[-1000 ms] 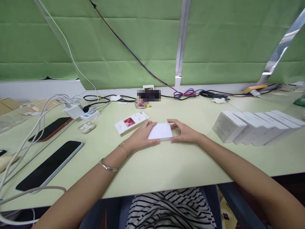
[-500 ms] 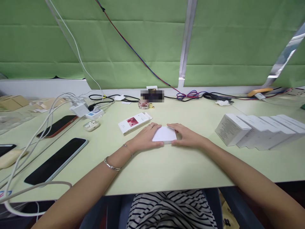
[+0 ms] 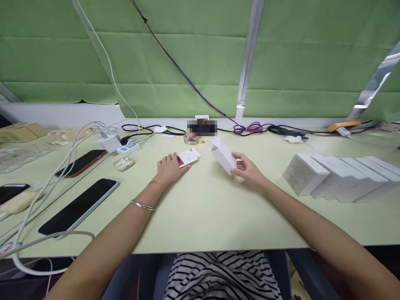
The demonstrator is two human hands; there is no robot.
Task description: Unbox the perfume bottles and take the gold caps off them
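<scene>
My left hand (image 3: pixel 168 168) is closed over the near end of a flat white carton (image 3: pixel 189 156) with a red picture on it. The carton lies on the table, and my fingers cover much of the picture. In my right hand (image 3: pixel 246 168) is a plain white box (image 3: pixel 224 156), pinched at its near right end between thumb and fingers. That box is tilted, its far end up and to the left, and looks slightly blurred. A gap separates the two hands.
Several white boxes (image 3: pixel 337 173) stand in a leaning row at the right. Phones (image 3: pixel 79 206), an earbud case (image 3: pixel 123 163), white chargers (image 3: pixel 110 141) and tangled cables occupy the left. More cables (image 3: pixel 250 128) run along the back edge below the green covering (image 3: pixel 187 54).
My left hand has let go of the white box and moved left onto the flat carton. My right hand has lifted and tilted the box alone. The view has shifted slightly.
</scene>
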